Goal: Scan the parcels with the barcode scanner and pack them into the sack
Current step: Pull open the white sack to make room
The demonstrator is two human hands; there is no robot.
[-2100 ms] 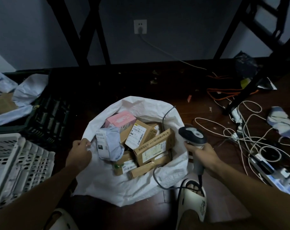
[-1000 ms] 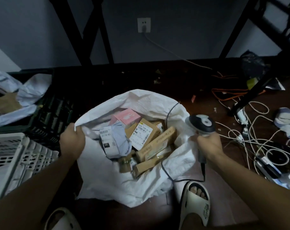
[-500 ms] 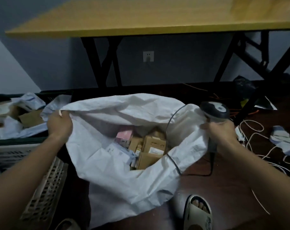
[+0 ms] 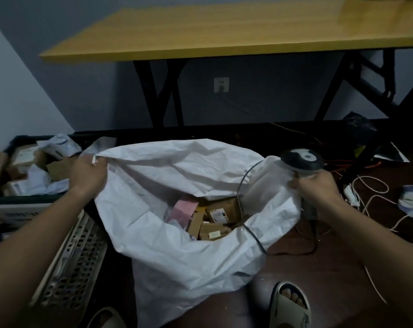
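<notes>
1. The sack (image 4: 177, 245) stands on the dark floor right in front of me, its white mouth pulled wide between my two hands.
2. My left hand (image 4: 88, 172) sits at about 10 o'clock from the sack's opening, fingers clenched round a gathered corner of the rim.
3. My right hand (image 4: 316, 188) sits at about 3 o'clock from the opening, fingers curled round the handle of the barcode scanner (image 4: 302, 159) and also pinching the sack's rim against it.
4. The scanner's grey head points up and away from me; its dark cable (image 4: 245, 185) loops down into the sack's mouth and out over the near edge to the floor.
5. The parcels (image 4: 212, 221) lie deep in the sack: brown cardboard boxes with white labels, and a pink box (image 4: 185, 208) just at 9 o'clock of them.
6. At 9 o'clock from the sack a dark crate (image 4: 16, 200) holds more packages, with a white slotted basket (image 4: 68, 268) nearer me.
7. A yellow table (image 4: 224, 29) stretches across at 12 o'clock, and white cords (image 4: 371, 192) tangle on the floor at 3 o'clock.
8. My sandal (image 4: 289, 306) rests at 5 o'clock of the sack.
</notes>
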